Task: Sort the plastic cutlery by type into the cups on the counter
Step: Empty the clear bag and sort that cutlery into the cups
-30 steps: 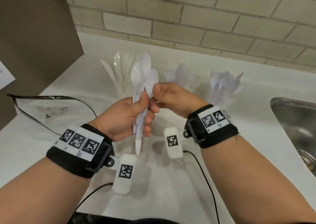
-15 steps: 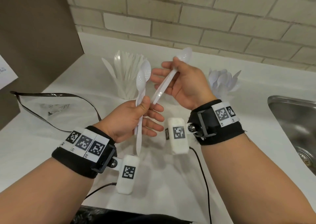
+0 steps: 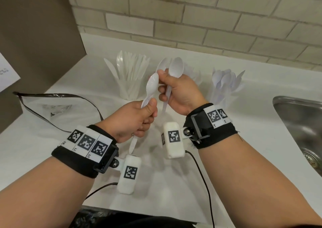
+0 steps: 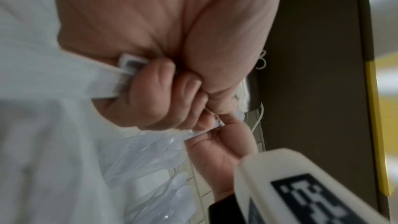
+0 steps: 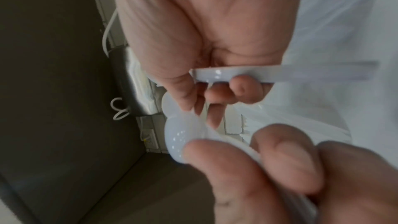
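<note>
My left hand (image 3: 132,121) is a fist around a few white spoons (image 3: 152,85), bowls up, handles poking out below. Just right of it, my right hand (image 3: 181,92) curls around one spoon (image 3: 176,69) and its thumb touches the bowl of a spoon in my left hand. Farther back on the white counter (image 3: 244,140) stand three cups: knives (image 3: 130,74) on the left, one (image 3: 193,71) hidden behind my right hand, and spoons (image 3: 224,81) on the right. A sink (image 3: 301,123) is far right.

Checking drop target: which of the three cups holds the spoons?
The rightmost cup, nearest the sink; rounded bowls stick out, unlike the left cup's knife blades.
</note>
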Tool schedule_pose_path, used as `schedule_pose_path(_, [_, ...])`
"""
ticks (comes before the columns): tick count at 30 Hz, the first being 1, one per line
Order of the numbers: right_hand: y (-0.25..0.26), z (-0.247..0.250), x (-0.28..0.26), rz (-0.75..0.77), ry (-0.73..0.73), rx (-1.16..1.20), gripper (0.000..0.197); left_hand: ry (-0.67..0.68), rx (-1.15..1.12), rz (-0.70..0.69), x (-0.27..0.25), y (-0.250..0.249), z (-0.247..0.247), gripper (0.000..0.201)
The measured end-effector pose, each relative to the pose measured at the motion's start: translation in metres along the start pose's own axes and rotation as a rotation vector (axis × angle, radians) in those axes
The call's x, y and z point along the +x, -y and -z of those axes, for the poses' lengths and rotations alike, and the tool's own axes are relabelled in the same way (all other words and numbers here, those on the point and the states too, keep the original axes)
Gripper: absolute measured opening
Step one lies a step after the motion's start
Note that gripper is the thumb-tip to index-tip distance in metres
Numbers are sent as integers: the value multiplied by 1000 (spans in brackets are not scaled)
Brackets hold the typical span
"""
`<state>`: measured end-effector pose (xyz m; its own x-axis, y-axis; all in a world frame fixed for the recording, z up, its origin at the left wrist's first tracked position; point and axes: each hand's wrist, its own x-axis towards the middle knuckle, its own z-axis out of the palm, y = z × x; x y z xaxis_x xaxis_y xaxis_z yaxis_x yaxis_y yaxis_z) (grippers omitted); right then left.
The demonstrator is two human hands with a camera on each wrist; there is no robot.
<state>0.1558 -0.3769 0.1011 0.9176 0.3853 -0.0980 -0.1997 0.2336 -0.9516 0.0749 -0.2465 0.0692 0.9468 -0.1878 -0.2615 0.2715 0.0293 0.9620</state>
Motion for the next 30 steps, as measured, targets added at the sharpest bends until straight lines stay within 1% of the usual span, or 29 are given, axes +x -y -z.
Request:
schedule_pose_path(2, [6,-1,2,124,-153,24,17,-3,41,4,1,2,1,42])
schedule_pose_path(4, [15,2,3,247,-316,58,20,-39,54,4,0,2,0,40])
schedule_pose_path(6, [21,6,5,299,-393,21,20,-115,55,-19,0,0,-1,44])
schedule_pose_path(8, [19,5,3,249,-371,-117,18,-195,34,-36,1,-3,-2,50])
schedule_pose_path(10, [8,2,-1,173,-289,-319,24,-257,-43,-42,4,-5,-2,49])
schedule_pose_path(11, [2,1,-2,150,-233,-400,25,-271,-75,-49,5,-7,-2,46])
schedule_pose_path(13, [-8,-3,-7,119,-107,-427,22,-280,-69,-56,8,-10,-3,37])
schedule_pose_path(15, [-15,-5,-9,89,-10,-330,20,-280,-19,-49,9,-13,-3,28])
schedule_pose_path(16, [-16,-6,-8,75,-6,-292,18,-275,-3,-45,9,-13,-4,25])
schedule_pose_path(19, [-18,-6,-5,20,-125,-250,13,-233,-26,-56,8,-11,-5,22])
schedule_pose_path(21, [-16,-4,-5,-9,-180,-221,16,-194,-88,-65,6,-9,-7,24])
schedule_pose_path(23, [-12,-4,-6,-10,-214,-194,21,-185,-132,-76,6,-7,-8,25])
schedule_pose_path(25, [-1,1,-8,39,-262,-145,23,-214,-116,-83,6,-4,-7,28])
schedule_pose_path(27, [19,14,-8,153,-346,-88,22,-238,-75,-86,5,-1,-4,31])
schedule_pose_path(29, [44,36,-7,314,-464,-161,25,-244,-50,-86,3,0,-1,32])
schedule_pose_path(30, [57,50,-5,391,-526,-222,31,-241,-50,-87,2,-1,1,32])
